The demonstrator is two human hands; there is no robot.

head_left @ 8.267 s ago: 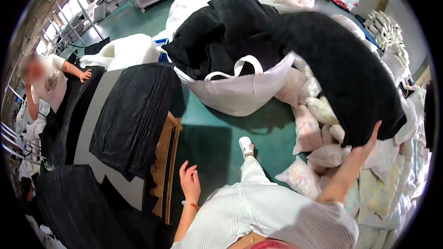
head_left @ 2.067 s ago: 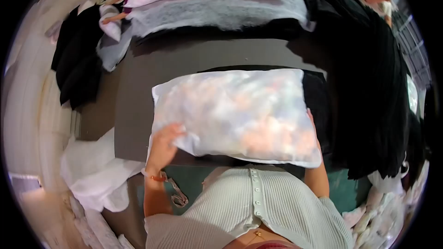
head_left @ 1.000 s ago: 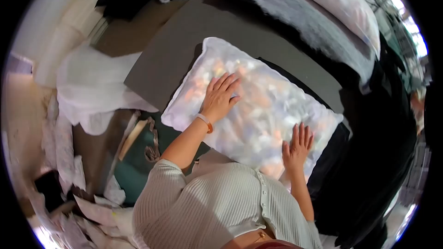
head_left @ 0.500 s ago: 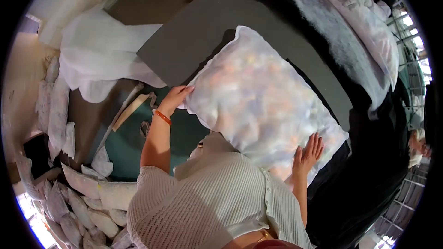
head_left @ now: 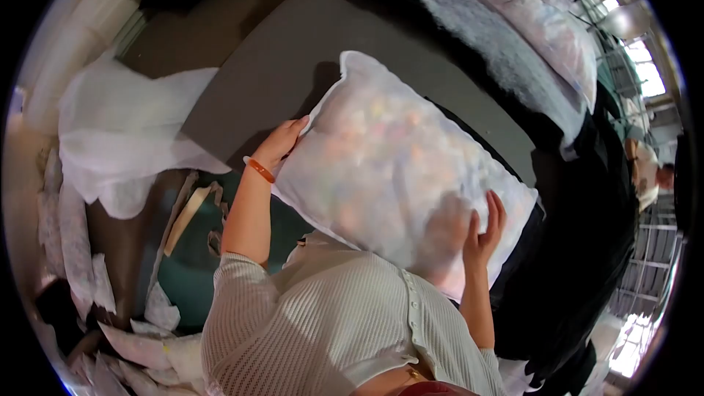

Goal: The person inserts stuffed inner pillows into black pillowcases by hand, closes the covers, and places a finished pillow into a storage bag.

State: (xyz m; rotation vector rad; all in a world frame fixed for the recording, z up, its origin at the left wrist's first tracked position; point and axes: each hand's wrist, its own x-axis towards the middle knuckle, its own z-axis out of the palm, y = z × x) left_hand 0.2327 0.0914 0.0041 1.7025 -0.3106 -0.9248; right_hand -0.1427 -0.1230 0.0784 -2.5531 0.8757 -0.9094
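A plump white pillow (head_left: 389, 161), with faint coloured filling showing through its thin cover, lies tilted in front of my body. My left hand (head_left: 282, 139), with an orange bracelet at the wrist, grips the pillow's left edge near the upper corner; its fingertips are partly hidden by the edge. Over the lower right part of the pillow is my right hand (head_left: 484, 236), fingers apart and holding nothing. Its shadow falls on the cover to the left, so it seems raised a little off the surface. Beneath the pillow is a grey table top (head_left: 271, 59).
A white cloth (head_left: 132, 132) hangs over the table's left side. Grey batting (head_left: 484, 37) and another stuffed white bag (head_left: 557, 44), with a gloved hand on it, lie at the far right. Black fabric (head_left: 572, 264) drapes on the right. Stuffed white pieces (head_left: 139, 345) are piled lower left.
My right hand has come off the pillow's surface, its fingers now bent more and a shadow showing beside it. The pillow sits slightly flatter and further left in view. My left hand keeps its hold.
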